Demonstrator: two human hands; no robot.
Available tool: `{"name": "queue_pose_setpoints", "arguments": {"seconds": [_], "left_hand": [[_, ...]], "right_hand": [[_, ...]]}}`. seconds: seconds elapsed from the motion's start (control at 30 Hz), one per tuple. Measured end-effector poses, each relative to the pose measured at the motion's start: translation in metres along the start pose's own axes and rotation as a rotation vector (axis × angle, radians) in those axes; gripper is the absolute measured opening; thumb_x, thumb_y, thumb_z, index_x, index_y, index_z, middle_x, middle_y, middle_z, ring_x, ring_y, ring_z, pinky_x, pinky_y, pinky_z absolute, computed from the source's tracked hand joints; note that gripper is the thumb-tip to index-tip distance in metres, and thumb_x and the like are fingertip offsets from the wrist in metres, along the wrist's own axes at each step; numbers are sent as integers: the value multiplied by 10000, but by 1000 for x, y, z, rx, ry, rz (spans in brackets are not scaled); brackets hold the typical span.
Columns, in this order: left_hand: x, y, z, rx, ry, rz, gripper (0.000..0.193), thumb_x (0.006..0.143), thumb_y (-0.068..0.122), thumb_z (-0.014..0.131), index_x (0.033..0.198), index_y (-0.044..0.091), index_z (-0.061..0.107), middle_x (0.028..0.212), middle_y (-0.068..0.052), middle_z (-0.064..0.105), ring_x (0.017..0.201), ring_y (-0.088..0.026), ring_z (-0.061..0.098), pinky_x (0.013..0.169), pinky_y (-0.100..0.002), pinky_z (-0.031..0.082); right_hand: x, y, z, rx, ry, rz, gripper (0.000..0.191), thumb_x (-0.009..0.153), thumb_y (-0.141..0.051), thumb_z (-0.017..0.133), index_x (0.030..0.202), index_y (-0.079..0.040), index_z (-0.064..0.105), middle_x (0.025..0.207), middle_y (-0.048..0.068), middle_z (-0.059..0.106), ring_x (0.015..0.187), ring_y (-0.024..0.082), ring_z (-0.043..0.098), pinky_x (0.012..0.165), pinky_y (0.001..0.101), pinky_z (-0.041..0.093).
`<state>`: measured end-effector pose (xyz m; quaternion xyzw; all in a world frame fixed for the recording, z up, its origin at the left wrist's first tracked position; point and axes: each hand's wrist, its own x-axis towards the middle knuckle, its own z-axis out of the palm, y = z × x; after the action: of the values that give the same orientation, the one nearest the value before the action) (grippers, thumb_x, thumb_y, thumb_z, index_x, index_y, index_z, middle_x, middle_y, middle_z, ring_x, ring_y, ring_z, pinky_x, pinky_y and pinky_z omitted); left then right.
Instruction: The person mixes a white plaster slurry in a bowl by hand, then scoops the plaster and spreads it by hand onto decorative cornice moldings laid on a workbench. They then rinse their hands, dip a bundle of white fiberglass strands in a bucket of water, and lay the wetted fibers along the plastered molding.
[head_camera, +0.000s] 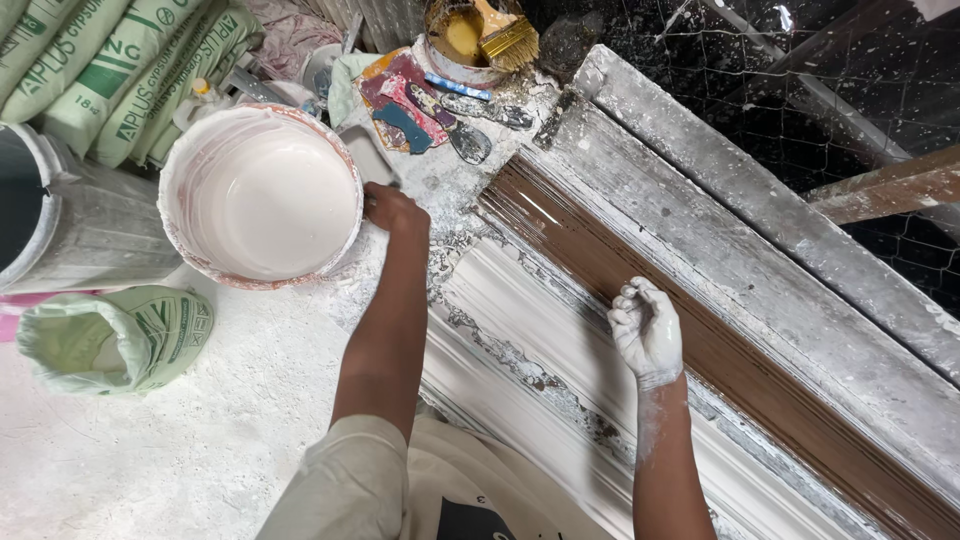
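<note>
My left hand (392, 208) is closed on the rim of a large round basin (345, 165) filled with smooth white plaster, at the basin's right side. My right hand (646, 328), coated in white plaster, rests with bent fingers on the edge of a long brown ribbed mould (760, 385) that runs diagonally from the upper middle to the lower right. A white plaster-crusted moulding profile (520, 340) lies alongside it, between my two arms.
Green and white plaster sacks (120, 70) lie at the top left, an open rolled-down sack (120, 338) at the left. A grey bucket (70, 220) stands beside the basin. A tin with a yellow brush (505, 38), scrapers and a stained rag (405, 100) lie beyond. Wire mesh (850, 80) is at the right.
</note>
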<state>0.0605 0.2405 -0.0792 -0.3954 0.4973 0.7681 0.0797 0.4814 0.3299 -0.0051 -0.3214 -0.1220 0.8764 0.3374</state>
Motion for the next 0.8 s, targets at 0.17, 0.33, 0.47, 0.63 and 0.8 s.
{"name": "queue_pose_setpoints", "arguments": {"seconds": [0.17, 0.33, 0.47, 0.63, 0.8], "left_hand": [[-52, -7, -40, -25, -374, -147, 578, 978, 435, 543, 1494, 233, 380, 1429, -54, 502, 1155, -281, 575, 866, -431, 496], [-92, 29, -79, -3, -736, -343, 495, 956, 386, 634, 1370, 179, 457, 1298, -103, 529, 1049, -307, 598, 895, -435, 541], [-96, 92, -95, 51, -974, -266, 513, 955, 383, 665, 1387, 168, 491, 1306, -79, 568, 1095, -237, 589, 885, -417, 536], [-62, 178, -110, 129, -1017, -45, 495, 934, 367, 660, 1361, 193, 481, 1277, -46, 588, 1096, -216, 626, 882, -417, 553], [-6, 233, -116, 393, -834, 234, 545, 934, 281, 734, 1396, 129, 487, 1211, -108, 554, 1026, -274, 643, 911, -481, 597]], "right_hand": [[-2, 11, -1, 18, -50, 30, 106, 982, -97, 584, 1015, -16, 644, 877, 92, 621, 771, 170, 552, 605, 259, 442], [2, 18, 11, -22, -54, 46, 107, 972, -96, 581, 1008, -20, 646, 871, 88, 613, 773, 172, 545, 602, 256, 435], [13, 35, 37, -32, -89, 117, 105, 958, -98, 579, 989, -19, 640, 865, 90, 611, 762, 174, 538, 589, 257, 430], [26, 67, 77, -95, -116, 183, 110, 961, -101, 581, 1007, -19, 639, 865, 82, 605, 764, 165, 537, 583, 251, 426], [28, 91, 106, -191, -63, 190, 128, 957, -114, 578, 1022, -26, 646, 854, 71, 604, 748, 151, 529, 569, 242, 421]]}}
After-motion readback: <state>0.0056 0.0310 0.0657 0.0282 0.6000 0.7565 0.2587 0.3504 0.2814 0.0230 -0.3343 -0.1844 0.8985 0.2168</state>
